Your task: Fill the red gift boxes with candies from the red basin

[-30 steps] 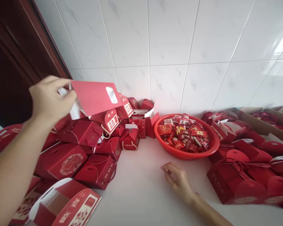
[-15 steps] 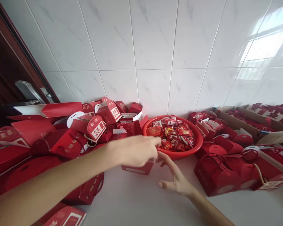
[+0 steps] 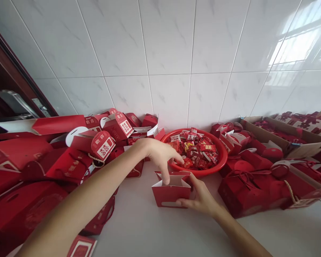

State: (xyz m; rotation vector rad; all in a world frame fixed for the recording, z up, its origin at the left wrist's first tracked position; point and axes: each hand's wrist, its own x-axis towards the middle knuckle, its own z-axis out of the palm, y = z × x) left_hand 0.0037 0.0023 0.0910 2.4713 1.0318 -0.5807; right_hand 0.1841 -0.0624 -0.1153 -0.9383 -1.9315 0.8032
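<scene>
A small red paper box [image 3: 167,194] stands upright on the white table, its top open and its pale inside showing. My right hand [image 3: 200,196] grips the box's right side, thumb on the front and fingers around the back. Above the box is my left hand [image 3: 160,153], fingers apart, with the thumb pointing down into the opening and the other fingers at the rim of the red basin. That basin [image 3: 222,159] holds many wrapped candies [image 3: 195,150] and sits just behind the box. I make out nothing in my left hand; the bottom of the box is hidden.
Red gift boxes [image 3: 61,167] are heaped on the left, several with flaps open. More closed red boxes [image 3: 246,192] stand on the right, near a brown cardboard carton [image 3: 307,148]. A tiled wall [image 3: 171,96] rises behind; a door handle [image 3: 17,101] shows far left.
The small box now stands nearer and farther right, in my right hand's grip. My left hand has lifted and opened, its thumb over the box. The view has shifted slightly.
</scene>
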